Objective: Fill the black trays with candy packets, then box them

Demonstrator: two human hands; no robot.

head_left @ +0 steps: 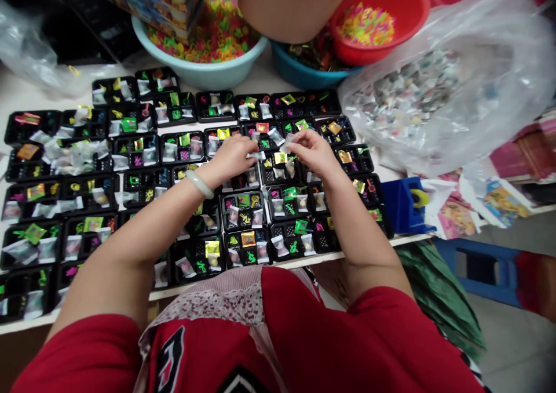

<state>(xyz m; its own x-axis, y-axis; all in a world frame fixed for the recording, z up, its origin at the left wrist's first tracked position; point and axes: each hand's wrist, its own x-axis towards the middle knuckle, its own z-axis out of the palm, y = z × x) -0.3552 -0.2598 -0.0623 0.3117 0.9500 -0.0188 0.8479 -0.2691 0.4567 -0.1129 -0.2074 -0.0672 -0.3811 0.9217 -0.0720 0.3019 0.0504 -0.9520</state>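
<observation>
Several small black trays (243, 210) cover the white table, each holding clear sachets, foil squares and bright plastic bits. My left hand (234, 156), with a pale bangle on the wrist, is closed around a few small clear sachets above the middle trays. My right hand (310, 149) pinches one clear sachet (287, 142) between thumb and fingers, just right of the left hand. Both hands hover over a tray (278, 167) in the third row.
A pale blue basin (204, 71) of coloured plastic pieces, a blue basin (299, 74) and a red basin (408, 4) stand at the back. A large clear bag (452, 80) of sachets lies at the right. A blue stool (478, 265) stands beside the table.
</observation>
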